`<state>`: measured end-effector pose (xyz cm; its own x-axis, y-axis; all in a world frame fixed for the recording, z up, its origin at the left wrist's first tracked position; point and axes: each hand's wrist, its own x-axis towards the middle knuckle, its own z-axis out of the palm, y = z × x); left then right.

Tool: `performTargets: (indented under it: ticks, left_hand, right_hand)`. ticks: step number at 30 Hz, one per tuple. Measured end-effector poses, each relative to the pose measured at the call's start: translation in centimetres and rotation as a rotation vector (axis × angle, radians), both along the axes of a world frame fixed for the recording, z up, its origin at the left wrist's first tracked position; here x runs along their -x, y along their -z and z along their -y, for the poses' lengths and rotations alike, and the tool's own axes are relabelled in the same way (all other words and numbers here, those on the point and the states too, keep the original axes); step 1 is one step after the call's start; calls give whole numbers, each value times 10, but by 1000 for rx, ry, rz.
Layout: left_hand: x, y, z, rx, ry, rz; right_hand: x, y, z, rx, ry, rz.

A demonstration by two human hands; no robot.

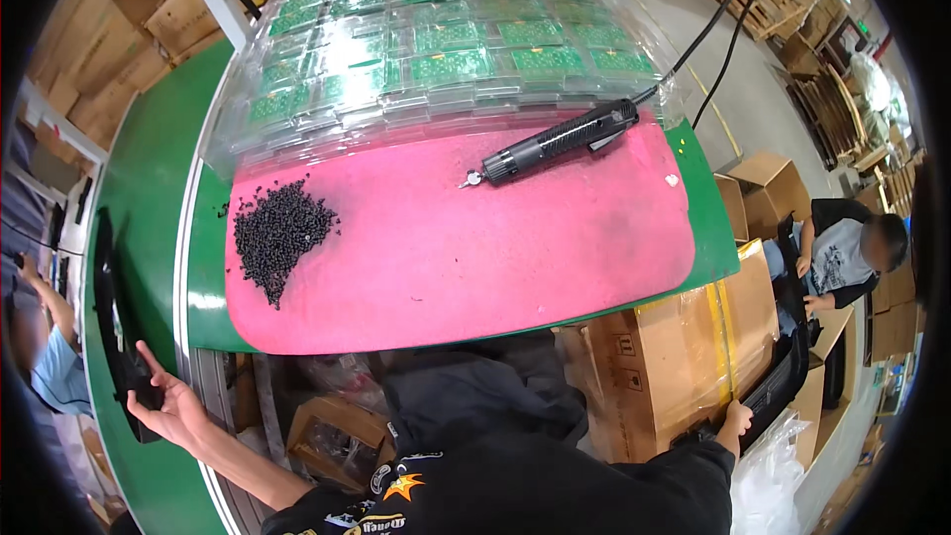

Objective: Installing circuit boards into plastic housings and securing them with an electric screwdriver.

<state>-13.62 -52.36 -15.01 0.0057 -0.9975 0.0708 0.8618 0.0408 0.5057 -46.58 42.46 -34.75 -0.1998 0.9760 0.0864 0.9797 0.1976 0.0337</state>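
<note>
At the left, my left hand (175, 409) has its fingers stretched apart beside the lower end of a long black plastic panel (117, 322). The panel lies on the green strip, and the fingertips reach its edge; whether they press on it is hard to see. On the far right my right hand (734, 422) is closed around the near end of another long black plastic part (778, 381), beside a taped carton. Between my arms, a pink mat (475, 258) carries a heap of small black screws (280, 238) and a black electric screwdriver (560, 143).
Clear trays of green circuit boards (436, 35) are stacked behind the mat. A taped cardboard carton (684, 362) stands below the table's right edge, near a clear plastic bag (771, 476). One person (842, 253) is at the right, another (57, 357) at the left.
</note>
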Motion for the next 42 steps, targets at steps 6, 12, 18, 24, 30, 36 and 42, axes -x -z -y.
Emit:
performTargets:
  ticks: [6,12,18,24,30,36,42]
  left_hand:
    - [-65,51,69,-39,80,-319]
    - [2,23,29,89,530,178]
    - [133,2,-71,567,276,869]
    - [191,-27,-134,848,472,894]
    - [180,-14,-123,923,582,1051]
    - [150,10,-108,908,309,997]
    - [147,11,-95,786,381,915]
  right_hand:
    - [9,-29,27,53,-407,-155]
    - [22,-98,101,-203,-992,-628]
    - [21,-198,224,-211,-1537,-688]
    - [29,-255,353,-245,-2413,-130]
    - [60,-259,446,-263,-2784,83]
    - [117,-294,584,66,-2901,-477]
    - [223,-291,751,-22,-2573,-599]
